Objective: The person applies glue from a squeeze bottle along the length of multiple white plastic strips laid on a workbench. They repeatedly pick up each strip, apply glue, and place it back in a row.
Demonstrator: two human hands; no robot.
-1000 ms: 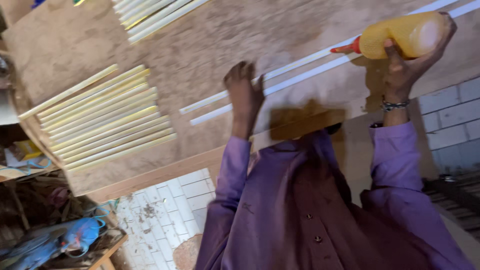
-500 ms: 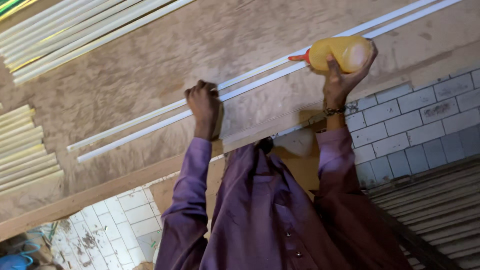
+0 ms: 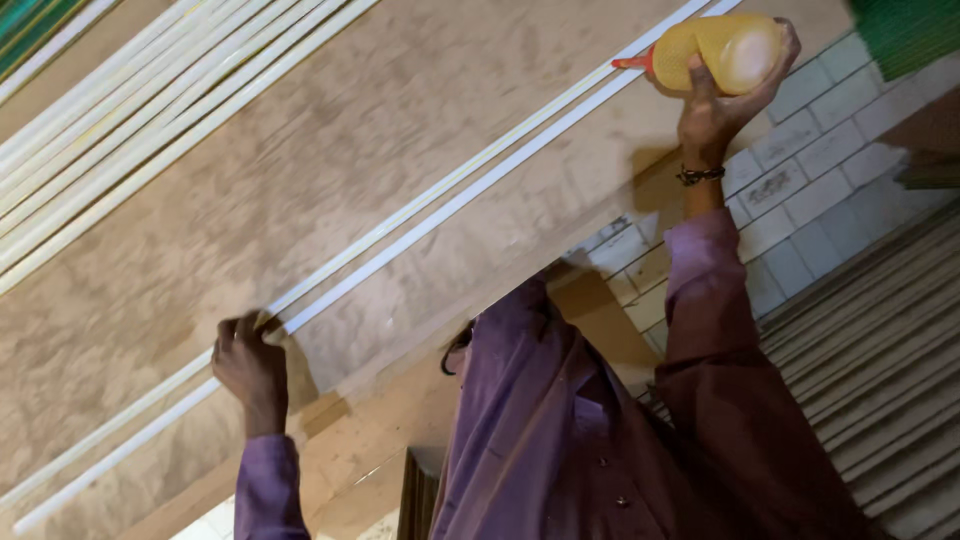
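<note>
Gripping a yellow squeeze bottle [image 3: 722, 52] around its body, the right hand [image 3: 722, 105] has its fingers curled shut on it; the bottle lies on its side over the far end of the paired strips, its long axis running roughly left to right, its red nozzle [image 3: 632, 63] pointing left and slightly down toward the strips. No label can be made out on the bottle. Two long pale strips [image 3: 470, 185] lie side by side on the brown wooden counter [image 3: 330, 170], their long axis running diagonally from the lower left of the counter up to the bottle at upper right. The left hand [image 3: 250, 368] rests on the lower part of these strips, fingers bent down onto them, pressing rather than wrapped around; whether it pinches a strip cannot be told. Well apart from the paired strips, toward the counter's upper left, a bundle of similar pale strips [image 3: 150, 110] lies parallel to them. Beyond the counter's near edge a pale tiled floor [image 3: 800, 180] shows, just below the bottle.
</note>
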